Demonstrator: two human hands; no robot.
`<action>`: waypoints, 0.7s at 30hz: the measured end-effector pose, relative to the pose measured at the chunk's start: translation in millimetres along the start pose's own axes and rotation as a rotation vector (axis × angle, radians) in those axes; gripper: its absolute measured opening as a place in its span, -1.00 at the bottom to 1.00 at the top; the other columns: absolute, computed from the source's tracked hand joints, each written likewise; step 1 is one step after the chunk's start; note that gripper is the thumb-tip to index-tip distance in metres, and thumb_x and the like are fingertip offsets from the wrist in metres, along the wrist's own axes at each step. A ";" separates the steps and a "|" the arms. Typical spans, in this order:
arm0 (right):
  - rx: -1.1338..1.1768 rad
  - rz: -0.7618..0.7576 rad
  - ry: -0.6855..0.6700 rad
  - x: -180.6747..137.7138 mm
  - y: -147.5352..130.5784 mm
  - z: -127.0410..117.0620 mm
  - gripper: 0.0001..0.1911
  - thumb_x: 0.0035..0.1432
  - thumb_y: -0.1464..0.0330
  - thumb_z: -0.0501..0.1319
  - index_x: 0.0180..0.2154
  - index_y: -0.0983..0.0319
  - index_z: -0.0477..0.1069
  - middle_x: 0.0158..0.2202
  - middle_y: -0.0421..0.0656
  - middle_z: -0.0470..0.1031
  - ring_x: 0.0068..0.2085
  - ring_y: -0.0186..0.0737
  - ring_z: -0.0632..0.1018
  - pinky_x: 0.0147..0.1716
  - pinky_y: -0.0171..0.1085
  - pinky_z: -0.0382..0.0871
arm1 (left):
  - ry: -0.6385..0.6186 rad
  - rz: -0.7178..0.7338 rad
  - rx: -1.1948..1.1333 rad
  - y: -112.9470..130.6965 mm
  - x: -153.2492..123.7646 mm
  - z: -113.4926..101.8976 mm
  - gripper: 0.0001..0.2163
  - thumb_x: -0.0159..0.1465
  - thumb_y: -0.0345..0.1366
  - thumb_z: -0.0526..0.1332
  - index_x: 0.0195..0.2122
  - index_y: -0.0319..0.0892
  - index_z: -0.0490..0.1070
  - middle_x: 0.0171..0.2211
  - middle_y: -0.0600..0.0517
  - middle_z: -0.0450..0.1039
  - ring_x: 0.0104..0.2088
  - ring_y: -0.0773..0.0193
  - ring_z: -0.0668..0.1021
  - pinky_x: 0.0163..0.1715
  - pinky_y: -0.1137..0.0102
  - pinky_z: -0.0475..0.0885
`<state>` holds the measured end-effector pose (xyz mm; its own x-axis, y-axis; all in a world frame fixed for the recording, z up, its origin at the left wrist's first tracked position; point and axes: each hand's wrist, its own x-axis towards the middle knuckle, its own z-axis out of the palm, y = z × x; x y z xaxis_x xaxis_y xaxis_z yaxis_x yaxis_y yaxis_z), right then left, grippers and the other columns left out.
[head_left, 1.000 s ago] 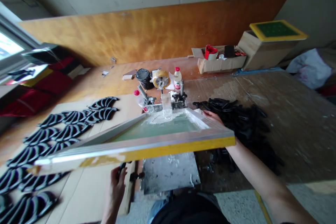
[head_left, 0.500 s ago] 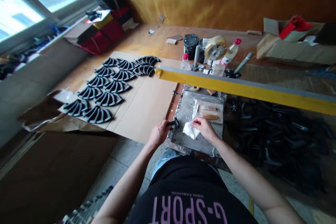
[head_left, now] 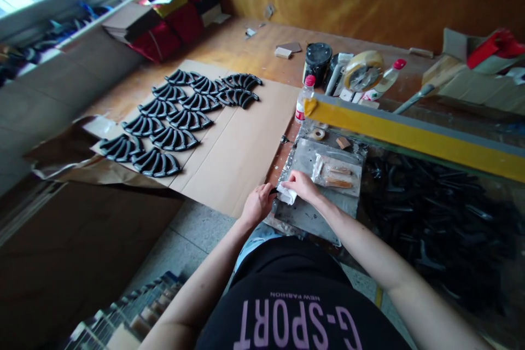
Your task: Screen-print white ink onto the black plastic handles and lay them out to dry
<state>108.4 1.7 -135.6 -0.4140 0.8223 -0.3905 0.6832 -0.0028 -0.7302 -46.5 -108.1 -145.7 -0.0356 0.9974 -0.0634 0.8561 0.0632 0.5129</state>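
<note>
My left hand [head_left: 258, 203] is closed around one end of a small black part [head_left: 274, 191], which shows only as a short dark piece beyond the fingers. My right hand [head_left: 302, 186] pinches a crumpled white cloth [head_left: 286, 194]. The cloth lies over the far end of the black part, so that end is hidden. Both hands are close together above the front left of a grey metal plate [head_left: 297, 219]. On the plate, behind my right hand, a clear plastic-wrapped pad [head_left: 356, 183] bears a few light-brown sticks [head_left: 338, 182].
Rows of curved black parts [head_left: 176, 128] lie on a cardboard sheet [head_left: 241, 136] at left. A yellow-and-grey bar [head_left: 410, 134] crosses at right, above a heap of black pieces [head_left: 435, 219]. Behind stand a red-capped bottle [head_left: 302, 104], a black tub [head_left: 318, 57] and a tape roll [head_left: 364, 74].
My right hand has moved left with the white cloth, bringing it onto the black part. The part's T-shaped end, bare before, is now covered. The camera view has shifted slightly.
</note>
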 end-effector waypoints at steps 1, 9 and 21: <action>-0.010 0.002 -0.012 -1.4 2.1 0.1 -0.72 -0.01 0.27 0.36 -0.54 0.21 0.29 -0.57 -0.32 0.38 -0.48 -0.36 0.39 -0.50 -0.38 0.11 | -0.006 -0.002 0.003 0.3 -0.1 0.1 -0.91 0.30 -0.34 0.14 -0.19 -0.14 0.38 -0.27 -0.04 0.51 -0.20 0.19 0.54 -0.18 0.35 0.39; -0.089 0.022 -0.082 -25.9 14.5 -1.1 -0.73 -0.01 0.27 0.36 -0.54 0.22 0.31 -0.57 -0.31 0.37 -0.49 -0.36 0.37 -0.51 -0.37 0.07 | -0.016 -0.006 0.002 2.1 1.1 -3.8 -0.93 0.31 -0.34 0.11 -0.23 -0.14 0.36 -0.33 -0.01 0.49 -0.25 0.22 0.53 -0.25 0.39 0.38; -0.019 0.015 -0.005 -2.6 2.2 -9.5 -0.70 -0.03 0.22 0.36 -0.56 0.21 0.30 -0.60 -0.33 0.34 -0.52 -0.38 0.34 -0.53 -0.39 0.08 | -0.010 -0.008 -0.006 -1.6 1.2 1.4 -0.90 0.29 -0.36 0.13 -0.19 -0.14 0.38 -0.27 -0.04 0.51 -0.22 0.20 0.54 -0.20 0.36 0.40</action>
<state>116.7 5.0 -130.9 -0.4068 0.8193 -0.4040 0.7005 -0.0040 -0.7137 -47.2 -107.1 -147.8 -0.0374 0.9964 -0.0764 0.8526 0.0717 0.5176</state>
